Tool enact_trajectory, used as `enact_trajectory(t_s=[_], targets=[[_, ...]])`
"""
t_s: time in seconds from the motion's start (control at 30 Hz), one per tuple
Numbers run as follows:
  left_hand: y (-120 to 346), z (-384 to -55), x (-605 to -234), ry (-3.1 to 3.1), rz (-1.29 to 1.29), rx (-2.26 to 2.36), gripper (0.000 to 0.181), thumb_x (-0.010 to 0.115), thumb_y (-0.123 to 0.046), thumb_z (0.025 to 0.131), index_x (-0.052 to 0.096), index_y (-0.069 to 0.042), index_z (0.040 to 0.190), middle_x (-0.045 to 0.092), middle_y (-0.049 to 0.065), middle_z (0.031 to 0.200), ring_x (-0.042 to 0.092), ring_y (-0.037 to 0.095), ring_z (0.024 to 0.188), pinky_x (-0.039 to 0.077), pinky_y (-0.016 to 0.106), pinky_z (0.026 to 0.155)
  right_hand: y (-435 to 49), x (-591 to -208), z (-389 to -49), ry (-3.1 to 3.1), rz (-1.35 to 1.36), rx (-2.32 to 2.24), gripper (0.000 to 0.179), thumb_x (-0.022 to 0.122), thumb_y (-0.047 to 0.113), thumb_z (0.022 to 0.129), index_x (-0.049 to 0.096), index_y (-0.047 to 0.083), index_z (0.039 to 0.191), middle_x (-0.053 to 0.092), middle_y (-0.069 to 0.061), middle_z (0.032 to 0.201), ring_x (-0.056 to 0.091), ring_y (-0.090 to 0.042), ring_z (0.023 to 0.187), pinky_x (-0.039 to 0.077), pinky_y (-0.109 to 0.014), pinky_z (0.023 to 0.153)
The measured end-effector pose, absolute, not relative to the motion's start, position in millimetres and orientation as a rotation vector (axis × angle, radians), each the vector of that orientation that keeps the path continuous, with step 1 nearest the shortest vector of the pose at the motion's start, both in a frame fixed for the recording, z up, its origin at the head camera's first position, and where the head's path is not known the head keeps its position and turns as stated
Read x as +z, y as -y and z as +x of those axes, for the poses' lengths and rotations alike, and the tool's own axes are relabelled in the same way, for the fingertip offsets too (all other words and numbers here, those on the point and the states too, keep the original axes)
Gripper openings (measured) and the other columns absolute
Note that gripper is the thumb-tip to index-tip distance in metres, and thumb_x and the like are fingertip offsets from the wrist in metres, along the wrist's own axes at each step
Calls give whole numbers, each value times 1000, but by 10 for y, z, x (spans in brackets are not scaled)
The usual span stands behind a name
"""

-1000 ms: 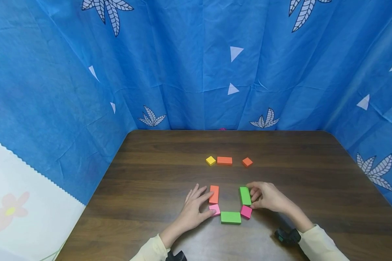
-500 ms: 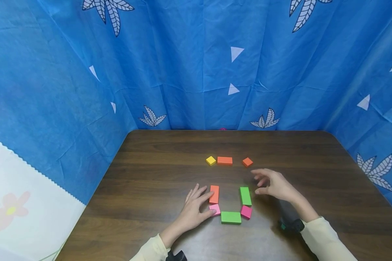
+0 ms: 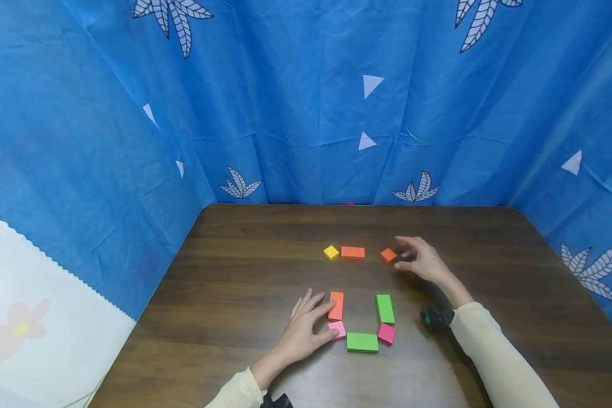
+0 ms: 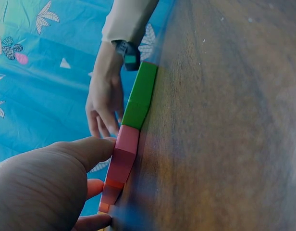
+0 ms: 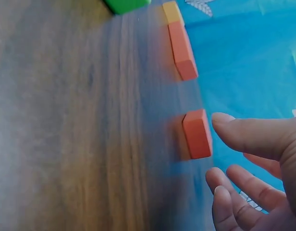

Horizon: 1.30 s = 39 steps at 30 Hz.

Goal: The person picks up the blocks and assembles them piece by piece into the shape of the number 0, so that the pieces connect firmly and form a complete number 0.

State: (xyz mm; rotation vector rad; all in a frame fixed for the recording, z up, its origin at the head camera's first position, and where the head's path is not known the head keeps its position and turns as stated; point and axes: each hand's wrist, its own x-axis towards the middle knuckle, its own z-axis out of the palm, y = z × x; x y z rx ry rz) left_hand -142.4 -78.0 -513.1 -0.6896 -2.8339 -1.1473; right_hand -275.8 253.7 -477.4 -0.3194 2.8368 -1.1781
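Note:
My left hand rests with fingers spread over the left side of a block arrangement. Its index finger touches an orange block, and its thumb lies on a light pink block. A green block lies along the front, a darker pink block at its right end, and another green block behind that. My right hand, thumb and fingers apart, is beside a small orange block; in the right wrist view a gap separates this small block from the thumb.
At the back of the wooden table lie a small yellow block and a long orange block, close together. A blue patterned curtain hangs behind the table. Each wrist wears a black camera.
My right hand has left the right green block and moved back to the small orange block at the rear. The left hand and the block arrangement look the same.

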Motion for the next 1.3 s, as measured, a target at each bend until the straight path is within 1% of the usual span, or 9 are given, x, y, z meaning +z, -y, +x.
enact_trajectory(t_s=[0.2, 0.4, 0.5, 0.73, 0.9, 1.07, 1.3], targets=[[774, -1424, -5135, 2837, -694, -1133, 58, 74, -34, 84, 59, -14, 136, 47, 14, 148, 25, 43, 146, 18, 62, 117, -2516, -4826, -2835, -2810, -283, -1148, 66, 75, 13, 84, 47, 6, 143, 48, -22, 138, 59, -35, 107, 57, -44, 84], [773, -1420, -5136, 2836, -694, -1134, 58, 74, -34, 84, 59, -14, 135, 47, 14, 148, 24, 42, 146, 18, 62, 117, -2489, -4867, -2876, -2811, -287, -1128, 59, 74, 12, 85, 52, 3, 138, 51, -24, 135, 58, -33, 104, 55, -46, 88], [772, -1418, -5136, 2840, -693, -1133, 58, 74, -34, 84, 59, -14, 136, 47, 14, 148, 24, 42, 146, 18, 62, 117, -2477, -4878, -2891, -2819, -290, -1114, 56, 74, 11, 85, 54, 2, 136, 54, -24, 131, 58, -31, 101, 54, -45, 87], [765, -1414, -5127, 2844, -689, -1130, 57, 74, -33, 84, 59, -13, 135, 47, 14, 148, 25, 42, 146, 18, 61, 117, -2442, -4877, -2880, -2834, -311, -1089, 48, 73, 7, 85, 59, 2, 131, 57, -21, 120, 55, -26, 92, 51, -35, 78], [764, -1412, -5116, 2848, -683, -1132, 57, 74, -33, 84, 59, -13, 135, 47, 14, 148, 25, 42, 146, 18, 61, 117, -2427, -4872, -2869, -2848, -315, -1091, 42, 73, 6, 85, 63, 2, 125, 59, -20, 116, 55, -24, 88, 51, -32, 76], [765, -1416, -5109, 2865, -675, -1136, 57, 74, -33, 84, 59, -14, 136, 46, 14, 149, 24, 42, 146, 17, 61, 117, -2423, -4871, -2856, -2862, -305, -1088, 38, 74, 7, 85, 65, 2, 121, 61, -19, 115, 56, -24, 86, 51, -33, 76], [769, -1419, -5107, 2862, -672, -1137, 57, 74, -32, 84, 59, -13, 136, 47, 14, 148, 24, 42, 146, 17, 61, 117, -2423, -4892, -2834, -2845, -254, -1102, 36, 74, 11, 86, 66, 3, 120, 66, -17, 108, 60, -24, 87, 56, -41, 83]])
